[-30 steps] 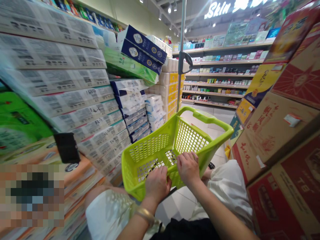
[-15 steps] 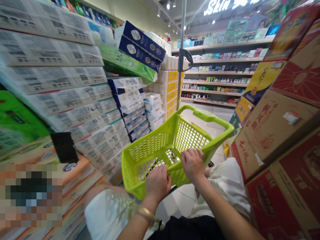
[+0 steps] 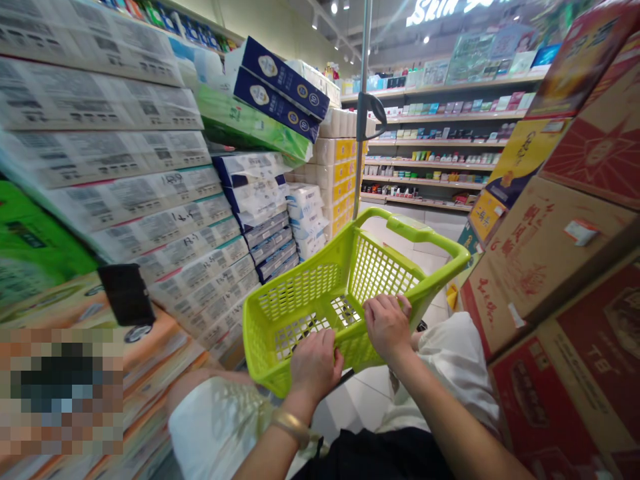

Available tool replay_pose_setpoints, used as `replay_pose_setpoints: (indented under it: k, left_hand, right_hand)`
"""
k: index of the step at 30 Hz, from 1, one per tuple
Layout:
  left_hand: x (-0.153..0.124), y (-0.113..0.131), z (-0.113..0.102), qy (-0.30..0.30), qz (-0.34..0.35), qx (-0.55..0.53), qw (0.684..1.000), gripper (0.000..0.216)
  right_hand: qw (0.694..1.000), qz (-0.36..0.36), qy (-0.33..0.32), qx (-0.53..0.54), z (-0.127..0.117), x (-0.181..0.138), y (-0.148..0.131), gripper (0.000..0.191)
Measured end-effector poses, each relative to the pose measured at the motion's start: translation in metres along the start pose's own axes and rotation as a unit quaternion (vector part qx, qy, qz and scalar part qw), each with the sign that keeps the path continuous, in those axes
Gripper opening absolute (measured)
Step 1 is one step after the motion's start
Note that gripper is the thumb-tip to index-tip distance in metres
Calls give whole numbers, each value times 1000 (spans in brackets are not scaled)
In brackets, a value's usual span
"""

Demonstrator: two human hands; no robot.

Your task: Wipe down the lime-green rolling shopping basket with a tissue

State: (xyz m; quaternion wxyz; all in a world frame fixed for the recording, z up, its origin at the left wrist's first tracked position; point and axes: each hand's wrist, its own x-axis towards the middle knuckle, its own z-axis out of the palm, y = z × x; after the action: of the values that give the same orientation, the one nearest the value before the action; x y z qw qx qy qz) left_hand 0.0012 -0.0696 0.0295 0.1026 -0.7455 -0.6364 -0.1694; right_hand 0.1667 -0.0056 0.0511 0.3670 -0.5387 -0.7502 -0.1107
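The green basket (image 3: pixel 303 297) stands between the person's knees (image 3: pixel 463 340), within easy reach. The left hand (image 3: pixel 312 368) and right hand (image 3: pixel 389 328) have fingers clamped over its near rim, set apart, probably to steady it evenly. Stacked packs (image 3: pixel 110 107) and cartons (image 3: pixel 555 247) flank it, presumably piled to save floor space.

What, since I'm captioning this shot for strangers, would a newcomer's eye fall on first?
Probably the lime-green perforated plastic basket at the centre, its near rim held by the left hand and right hand. Next, two dark-blue oblong packs lying tilted left of centre near the top, above a green plastic-wrapped pack. Then, at the right, stacked brown and red cardboard cartons.
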Motion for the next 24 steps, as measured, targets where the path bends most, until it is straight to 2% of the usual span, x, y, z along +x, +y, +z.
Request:
replay_pose_setpoints:
  k: [6,8,13,15,18,22,24]
  left_hand:
    - [1,-1,7,-6,16,-13,1000,9]
    - [1,-2,7,-9,17,-13,1000,8]
    - [1,-3,3,-1,16,-6,1000,11]
    - [2,-2,1,2,9,-5,1000,9]
    - [3,-1,-1,-6,3,-5,1000,7]
    - [4,-3,-2,-20,14,-7,1000,9]
    - [4,-6,-2,-20,16,-4,1000,9]
  right_hand:
    - [996,-64,-33,51,18,-19,-44,21]
    - [996,-63,-31,58,17,-18,-42,21]
    - [1000,-17,-5,5,-1,0,1,23]
    - [1000,1,4,-13,-4,4,9,23]
    - [1000,4,6,-11,2,-1,-2,22]
    - [999,-42,-19,25,14,-14,-28,20]
    - [998,-52,-24,30,14,-14,-29,19]
